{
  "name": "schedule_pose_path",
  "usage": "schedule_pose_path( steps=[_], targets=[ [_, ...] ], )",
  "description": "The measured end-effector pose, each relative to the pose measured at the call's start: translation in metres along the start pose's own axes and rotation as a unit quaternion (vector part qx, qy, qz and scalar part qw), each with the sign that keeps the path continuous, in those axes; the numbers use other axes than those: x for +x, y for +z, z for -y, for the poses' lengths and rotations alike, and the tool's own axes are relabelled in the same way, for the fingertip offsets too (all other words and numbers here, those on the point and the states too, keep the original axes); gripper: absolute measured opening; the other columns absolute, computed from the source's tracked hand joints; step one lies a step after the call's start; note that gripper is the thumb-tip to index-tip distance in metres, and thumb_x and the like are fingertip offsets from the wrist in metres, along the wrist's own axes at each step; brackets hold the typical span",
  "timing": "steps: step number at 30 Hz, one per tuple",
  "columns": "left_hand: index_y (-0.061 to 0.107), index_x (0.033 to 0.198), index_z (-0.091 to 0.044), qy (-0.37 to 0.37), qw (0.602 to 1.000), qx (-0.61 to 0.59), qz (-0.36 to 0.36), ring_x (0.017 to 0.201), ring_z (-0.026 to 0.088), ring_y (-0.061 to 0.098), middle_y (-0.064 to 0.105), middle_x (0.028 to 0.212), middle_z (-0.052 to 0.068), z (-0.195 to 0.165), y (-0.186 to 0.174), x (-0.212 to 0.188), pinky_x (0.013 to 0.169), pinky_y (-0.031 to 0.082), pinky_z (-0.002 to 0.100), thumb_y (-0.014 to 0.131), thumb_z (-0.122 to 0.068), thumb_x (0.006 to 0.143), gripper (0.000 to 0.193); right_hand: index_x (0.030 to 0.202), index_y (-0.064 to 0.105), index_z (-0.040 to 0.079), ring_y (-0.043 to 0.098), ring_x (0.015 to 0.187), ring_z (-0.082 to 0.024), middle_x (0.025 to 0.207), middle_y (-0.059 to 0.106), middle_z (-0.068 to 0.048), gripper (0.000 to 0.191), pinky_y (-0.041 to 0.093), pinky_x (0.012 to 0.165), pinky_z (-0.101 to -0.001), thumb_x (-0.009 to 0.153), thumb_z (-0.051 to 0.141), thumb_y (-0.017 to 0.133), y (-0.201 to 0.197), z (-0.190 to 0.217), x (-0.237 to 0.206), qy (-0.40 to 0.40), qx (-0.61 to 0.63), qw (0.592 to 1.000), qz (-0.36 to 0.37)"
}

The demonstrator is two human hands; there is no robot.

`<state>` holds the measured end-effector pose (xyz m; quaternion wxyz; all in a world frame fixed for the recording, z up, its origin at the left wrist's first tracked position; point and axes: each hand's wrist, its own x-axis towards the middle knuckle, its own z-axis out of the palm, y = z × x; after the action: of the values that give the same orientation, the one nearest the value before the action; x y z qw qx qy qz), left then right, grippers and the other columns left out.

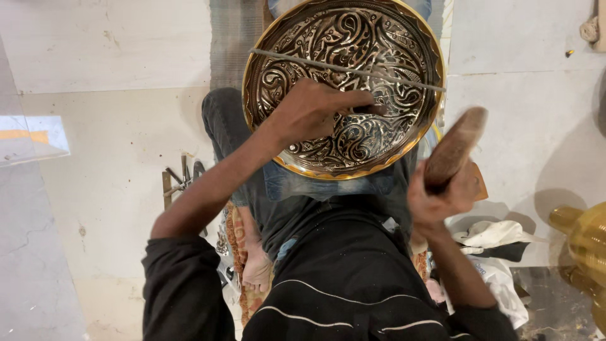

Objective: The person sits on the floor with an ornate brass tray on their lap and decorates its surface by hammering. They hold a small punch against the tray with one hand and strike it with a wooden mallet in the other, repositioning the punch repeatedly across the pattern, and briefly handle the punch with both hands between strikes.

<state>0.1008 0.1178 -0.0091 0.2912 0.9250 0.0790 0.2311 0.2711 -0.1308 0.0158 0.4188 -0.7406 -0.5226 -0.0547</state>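
A large round brass plate with dense engraved scrollwork and a gold rim rests tilted on my lap. My left hand lies on its face, fingers closed around a thin dark chisel whose tip touches the pattern. My right hand is raised to the right of the plate, gripping a wooden mallet that is blurred by motion. A thin grey rod or cord runs slantwise across the upper part of the plate.
I sit on a pale tiled floor. Several metal tools lie by my left knee. White cloth and bags lie at right, beside a shiny brass vessel at the right edge. My bare foot rests on a patterned mat.
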Motion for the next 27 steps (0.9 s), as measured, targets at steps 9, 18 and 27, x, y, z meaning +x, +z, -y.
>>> schedule_pose_path(
  steps=[9,18,27],
  targets=[
    [0.066,0.133,-0.028,0.043,0.991,0.020,0.125,0.054,0.023,0.064,0.069,0.069,0.003,-0.001,-0.014,0.029,0.048,0.047,0.038,0.069,0.010,0.068,0.076,0.136,0.062,-0.009,0.068,0.090,-0.029,0.105,0.068,-0.020,0.055,0.055,0.079,-0.0370,0.083,-0.007,0.076,0.009,0.008,-0.054,0.168,0.048,0.984,-0.020],
    [0.068,0.133,-0.032,0.030,0.990,0.060,0.126,0.048,0.020,0.059,0.065,0.058,0.005,-0.001,-0.009,0.021,0.046,0.044,0.036,0.070,0.009,0.072,0.073,0.129,0.064,-0.005,0.068,0.087,-0.028,0.106,0.067,-0.017,0.048,0.056,0.079,-0.0364,0.082,-0.009,0.076,0.022,-0.009,-0.046,0.100,0.012,0.994,-0.034],
    [0.066,0.136,-0.025,-0.136,0.982,0.047,-0.122,0.055,0.012,0.064,0.077,0.081,-0.002,-0.018,0.035,-0.020,0.045,0.047,0.030,0.065,0.008,0.087,0.059,0.145,0.062,0.002,0.070,0.098,-0.029,0.118,0.069,-0.021,0.068,0.057,0.076,-0.0334,0.078,-0.006,0.066,-0.013,-0.008,0.040,-0.006,0.080,0.993,0.083]
  ],
)
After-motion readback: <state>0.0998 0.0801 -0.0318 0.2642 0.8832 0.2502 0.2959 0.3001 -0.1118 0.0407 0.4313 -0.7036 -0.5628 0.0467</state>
